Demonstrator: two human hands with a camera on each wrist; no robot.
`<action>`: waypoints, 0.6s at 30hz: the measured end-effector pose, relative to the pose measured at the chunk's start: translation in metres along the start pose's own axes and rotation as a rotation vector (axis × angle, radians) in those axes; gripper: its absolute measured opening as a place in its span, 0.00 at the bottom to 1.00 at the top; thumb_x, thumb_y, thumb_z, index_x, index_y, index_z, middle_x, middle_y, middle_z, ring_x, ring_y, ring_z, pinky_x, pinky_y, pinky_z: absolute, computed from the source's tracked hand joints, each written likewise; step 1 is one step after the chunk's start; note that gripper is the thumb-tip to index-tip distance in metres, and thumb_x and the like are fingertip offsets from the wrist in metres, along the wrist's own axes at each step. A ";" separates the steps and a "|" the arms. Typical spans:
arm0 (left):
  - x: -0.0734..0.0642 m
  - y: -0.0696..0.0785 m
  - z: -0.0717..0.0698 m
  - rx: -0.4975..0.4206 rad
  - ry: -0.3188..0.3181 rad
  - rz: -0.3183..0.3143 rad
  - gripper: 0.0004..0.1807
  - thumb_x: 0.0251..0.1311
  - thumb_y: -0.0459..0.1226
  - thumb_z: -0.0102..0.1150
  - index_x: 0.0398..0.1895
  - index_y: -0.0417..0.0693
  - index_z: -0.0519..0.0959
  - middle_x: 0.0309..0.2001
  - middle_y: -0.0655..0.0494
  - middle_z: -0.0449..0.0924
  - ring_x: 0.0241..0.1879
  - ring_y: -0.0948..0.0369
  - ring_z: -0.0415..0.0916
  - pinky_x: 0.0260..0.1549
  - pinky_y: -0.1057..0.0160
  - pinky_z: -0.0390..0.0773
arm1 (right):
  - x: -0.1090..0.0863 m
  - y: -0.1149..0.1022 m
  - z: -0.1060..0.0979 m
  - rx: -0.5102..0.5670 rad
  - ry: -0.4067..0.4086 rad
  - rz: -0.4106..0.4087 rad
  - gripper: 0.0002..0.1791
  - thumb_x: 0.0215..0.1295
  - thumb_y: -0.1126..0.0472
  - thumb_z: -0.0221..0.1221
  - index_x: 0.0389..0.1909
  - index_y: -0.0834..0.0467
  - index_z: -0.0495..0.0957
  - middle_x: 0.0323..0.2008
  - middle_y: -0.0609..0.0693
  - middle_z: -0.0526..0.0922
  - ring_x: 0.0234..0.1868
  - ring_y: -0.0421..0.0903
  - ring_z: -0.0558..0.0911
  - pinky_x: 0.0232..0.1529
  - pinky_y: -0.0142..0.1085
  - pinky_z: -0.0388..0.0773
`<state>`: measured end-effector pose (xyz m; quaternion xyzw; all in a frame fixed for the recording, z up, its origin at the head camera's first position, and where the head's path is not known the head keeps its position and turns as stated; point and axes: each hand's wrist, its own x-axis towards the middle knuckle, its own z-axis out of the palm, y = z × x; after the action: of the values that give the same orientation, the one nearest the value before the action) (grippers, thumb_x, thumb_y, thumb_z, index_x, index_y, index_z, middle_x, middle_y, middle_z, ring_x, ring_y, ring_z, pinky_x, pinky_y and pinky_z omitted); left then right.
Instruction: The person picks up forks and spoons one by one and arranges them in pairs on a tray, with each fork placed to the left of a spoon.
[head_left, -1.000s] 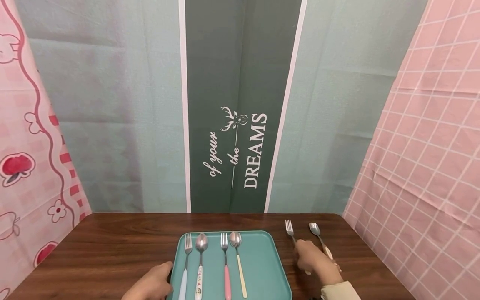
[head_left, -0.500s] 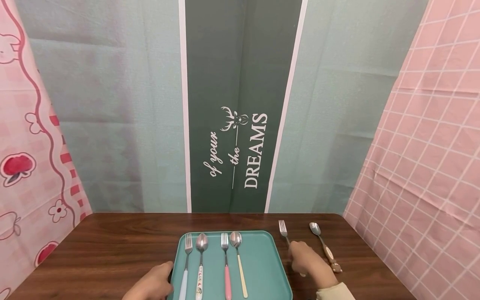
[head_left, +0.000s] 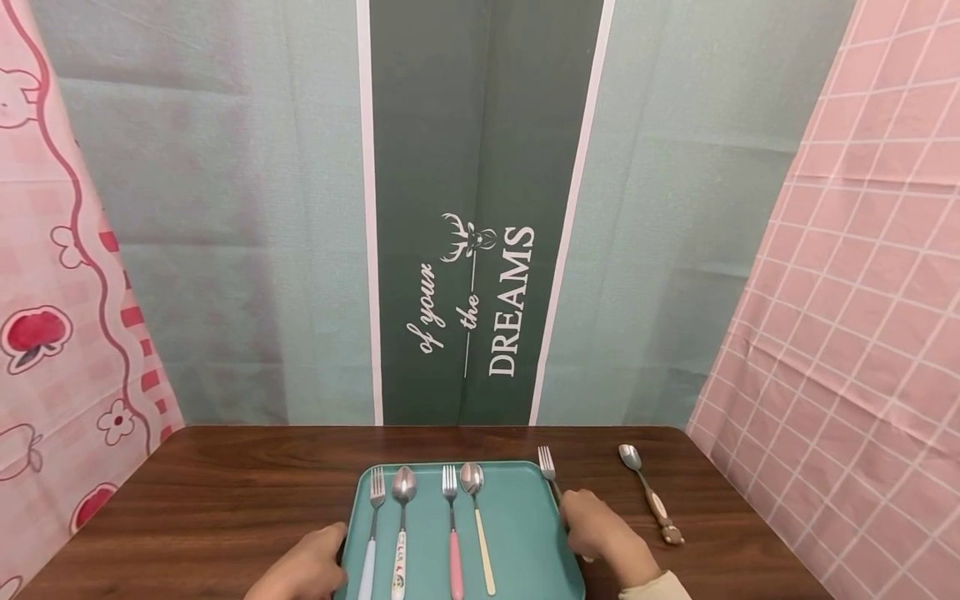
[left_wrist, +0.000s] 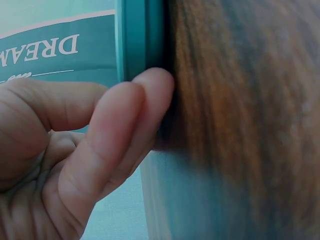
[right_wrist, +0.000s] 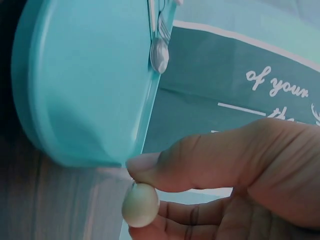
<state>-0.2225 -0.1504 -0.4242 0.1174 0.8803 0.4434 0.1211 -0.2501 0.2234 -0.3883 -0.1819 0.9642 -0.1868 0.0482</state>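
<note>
My right hand [head_left: 596, 529] pinches a fork [head_left: 547, 460] at the right edge of the teal tray [head_left: 525, 533], tines pointing away from me. Its rounded, cream-coloured handle end [right_wrist: 140, 206] pokes out below the thumb in the right wrist view; the fingers hide the middle of the handle. On the tray's left side, my left hand [head_left: 303, 567] grips the rim [left_wrist: 142, 40] with thumb and fingers. Side by side on the tray lie a fork with a pale blue handle [head_left: 367, 567], a spoon with a patterned handle [head_left: 399, 558], a pink-handled fork [head_left: 454, 558] and a yellow-handled spoon [head_left: 483, 554].
A spoon with a brown, bear-shaped handle end [head_left: 660, 512] lies on the dark wooden table [head_left: 247, 475], right of my right hand. Behind the table hangs a green curtain [head_left: 465, 125] with white lettering. Pink cloths [head_left: 862, 292] flank both sides.
My right hand has moved left with the fork, from beside the bear-ended spoon to the tray's right edge. That spoon's handle is now uncovered. The left hand has stayed put.
</note>
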 end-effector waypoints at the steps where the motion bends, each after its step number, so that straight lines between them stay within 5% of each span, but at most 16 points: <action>1: 0.000 0.000 0.000 -0.004 0.000 -0.004 0.17 0.33 0.18 0.46 0.32 0.36 0.69 0.24 0.51 0.69 0.24 0.55 0.68 0.23 0.58 0.70 | 0.000 -0.002 0.001 -0.006 0.005 0.004 0.21 0.35 0.85 0.49 0.05 0.54 0.62 0.05 0.42 0.61 0.09 0.35 0.61 0.09 0.27 0.59; 8: 0.000 0.000 0.000 -0.010 0.002 -0.007 0.18 0.33 0.18 0.47 0.33 0.35 0.69 0.24 0.51 0.69 0.24 0.55 0.68 0.24 0.58 0.70 | 0.003 -0.012 0.008 -0.049 -0.008 0.042 0.25 0.35 0.85 0.49 0.10 0.52 0.52 0.15 0.43 0.51 0.18 0.40 0.51 0.15 0.31 0.52; 15: 0.001 0.000 -0.001 -0.003 -0.001 -0.014 0.17 0.33 0.18 0.47 0.33 0.35 0.69 0.24 0.51 0.69 0.24 0.55 0.67 0.23 0.58 0.69 | 0.003 -0.023 0.010 -0.003 -0.044 0.036 0.14 0.37 0.83 0.53 0.12 0.60 0.74 0.15 0.47 0.63 0.18 0.41 0.63 0.14 0.33 0.68; 18: 0.001 0.001 0.000 -0.009 0.003 -0.045 0.18 0.34 0.18 0.48 0.34 0.35 0.69 0.26 0.51 0.70 0.27 0.54 0.67 0.26 0.57 0.70 | 0.003 -0.029 0.013 -0.024 -0.045 0.045 0.14 0.37 0.83 0.55 0.13 0.61 0.74 0.14 0.47 0.65 0.17 0.40 0.65 0.14 0.33 0.70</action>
<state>-0.2236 -0.1489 -0.4234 0.0964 0.8809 0.4447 0.1304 -0.2412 0.1927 -0.3899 -0.1648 0.9689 -0.1702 0.0719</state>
